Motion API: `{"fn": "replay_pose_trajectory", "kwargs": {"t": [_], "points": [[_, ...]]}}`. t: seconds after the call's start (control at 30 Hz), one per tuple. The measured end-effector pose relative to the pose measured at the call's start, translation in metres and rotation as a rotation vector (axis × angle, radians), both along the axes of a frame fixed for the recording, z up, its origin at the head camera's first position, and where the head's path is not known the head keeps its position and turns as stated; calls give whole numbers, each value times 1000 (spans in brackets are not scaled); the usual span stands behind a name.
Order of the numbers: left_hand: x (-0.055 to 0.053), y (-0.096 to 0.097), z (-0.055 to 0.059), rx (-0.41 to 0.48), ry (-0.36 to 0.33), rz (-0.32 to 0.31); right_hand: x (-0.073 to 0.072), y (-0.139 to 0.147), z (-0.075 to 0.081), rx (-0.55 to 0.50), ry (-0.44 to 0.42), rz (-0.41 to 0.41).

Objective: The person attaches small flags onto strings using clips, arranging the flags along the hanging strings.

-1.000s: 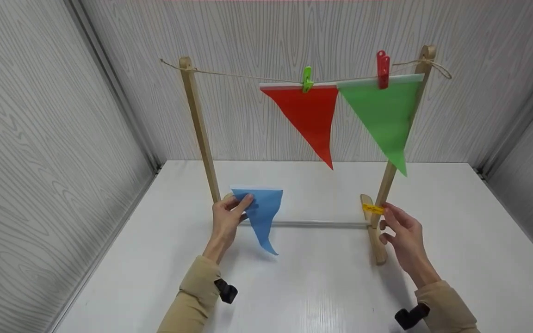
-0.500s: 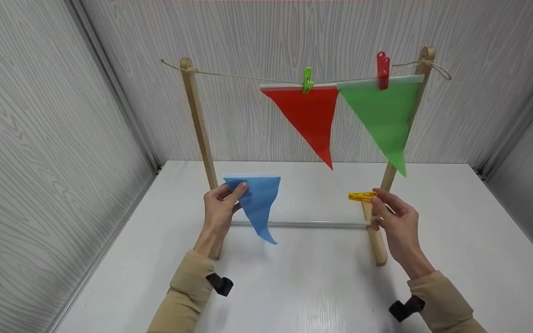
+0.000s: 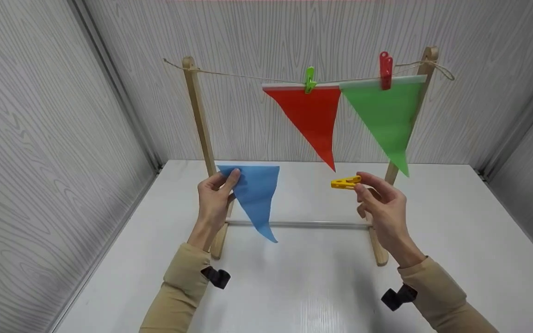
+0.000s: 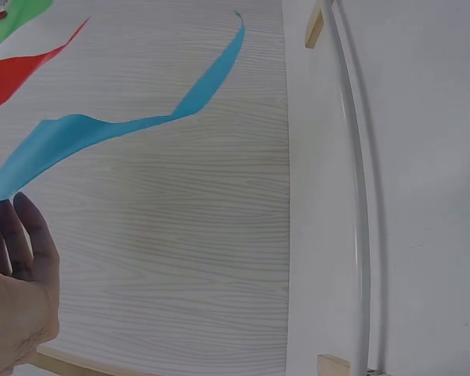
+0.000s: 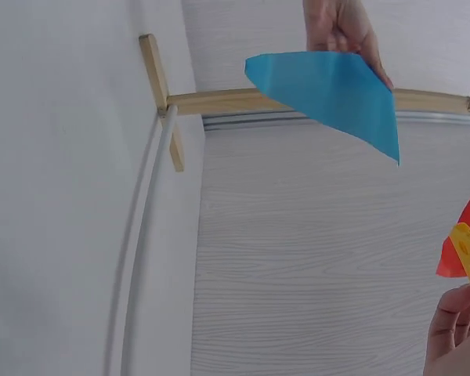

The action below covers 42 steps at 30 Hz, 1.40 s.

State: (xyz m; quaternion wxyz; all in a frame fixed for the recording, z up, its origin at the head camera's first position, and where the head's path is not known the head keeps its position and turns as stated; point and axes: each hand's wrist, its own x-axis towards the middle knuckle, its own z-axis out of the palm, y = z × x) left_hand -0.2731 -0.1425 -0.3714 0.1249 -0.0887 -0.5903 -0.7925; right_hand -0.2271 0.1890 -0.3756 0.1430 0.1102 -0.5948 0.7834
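Note:
My left hand [image 3: 215,199] pinches the upper left corner of a blue triangular pennant [image 3: 258,196], whose tip hangs down and curls to the right. In the right wrist view the same blue pennant [image 5: 329,90] spreads out below the left hand's fingers. Between thumb and index finger, my right hand [image 3: 384,208] holds a yellow clothespin [image 3: 345,182], its nose pointing left. Above, a red pennant [image 3: 312,120] hangs from a twine line [image 3: 243,76] by a light green clothespin [image 3: 310,80]. Beside it a green pennant [image 3: 384,115] hangs by a red clothespin [image 3: 386,71].
Two wooden posts, a left post [image 3: 197,106] and a right post [image 3: 426,69], carry the twine. A pale rod [image 3: 303,225] joins their feet on the white table [image 3: 285,286]. Wood-grain panels [image 3: 248,27] enclose the back and sides.
Both hands have risen from low over the table. The left hand has shifted slightly left with the blue pennant; the right hand has brought the yellow clothespin up and left.

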Motion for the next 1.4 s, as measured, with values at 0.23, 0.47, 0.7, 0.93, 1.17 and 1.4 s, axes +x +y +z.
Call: {"fn": "replay_pose_trajectory", "kwargs": {"t": [0.23, 0.47, 0.7, 0.93, 1.17, 1.4], "points": [[-1, 0, 12, 26, 5, 1, -7, -11, 27, 14, 151, 20], [-3, -2, 30, 5, 32, 18, -13, -27, 57, 38, 229, 9], [-6, -4, 43, -14, 80, 36, -20, -43, 81, 77, 279, -13], [-10, -4, 54, -29, 108, 44, -29, -59, 102, 117, 347, -35], [-14, -7, 65, -38, 139, 60, -34, -78, 122, 193, 439, -50], [-17, -7, 76, -44, 156, 100, -41, -93, 140, 290, 474, -90]]}}
